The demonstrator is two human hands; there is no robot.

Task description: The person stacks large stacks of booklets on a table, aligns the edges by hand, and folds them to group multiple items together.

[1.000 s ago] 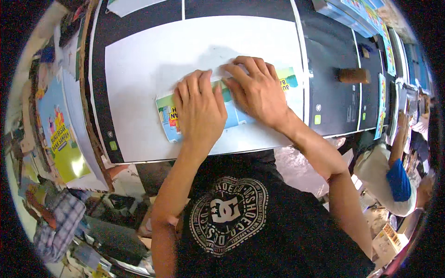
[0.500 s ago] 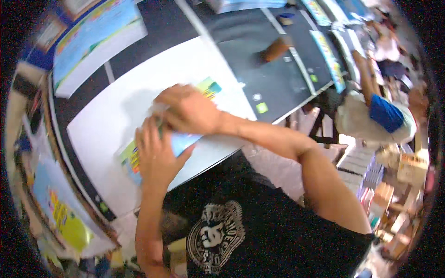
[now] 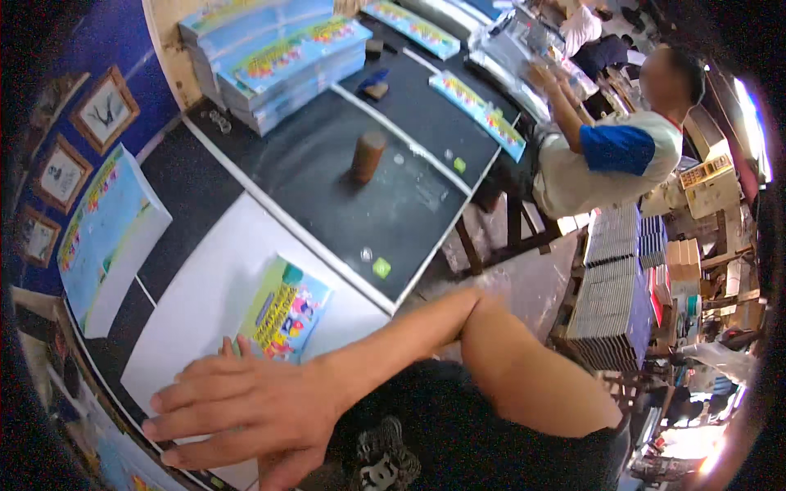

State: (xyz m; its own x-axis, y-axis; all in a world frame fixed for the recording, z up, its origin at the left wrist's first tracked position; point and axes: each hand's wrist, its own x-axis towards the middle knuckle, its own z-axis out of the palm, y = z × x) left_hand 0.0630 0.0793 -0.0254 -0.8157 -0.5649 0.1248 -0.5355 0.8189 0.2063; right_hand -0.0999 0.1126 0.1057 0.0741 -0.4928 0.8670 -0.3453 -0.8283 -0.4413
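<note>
A printed cover [image 3: 286, 311], yellow-green and pale blue with cartoon figures, lies on a large white sheet [image 3: 196, 278] on the dark tabletop. My right hand [image 3: 254, 405] stretches across in front of me, fingers extended and apart, with nothing visible in its grasp. Just beyond it, fingertips of my left hand [image 3: 235, 345] point up beside the cover's lower edge. The rest of that hand is hidden behind my right hand, and whether it presses on the cover cannot be made out.
Stacks of printed covers [image 3: 295, 61] stand at the back, with another stack [image 3: 115, 245] at the left. A brown cylinder [image 3: 367, 157] stands on the black mat [image 3: 311, 196]. At right, a co-worker [image 3: 610, 147] works at the table beside bound stacks [image 3: 610, 303].
My view has swung, showing more of the table's far side and the co-worker. My right hand has come off the cover to lie nearer me, in front of my left hand.
</note>
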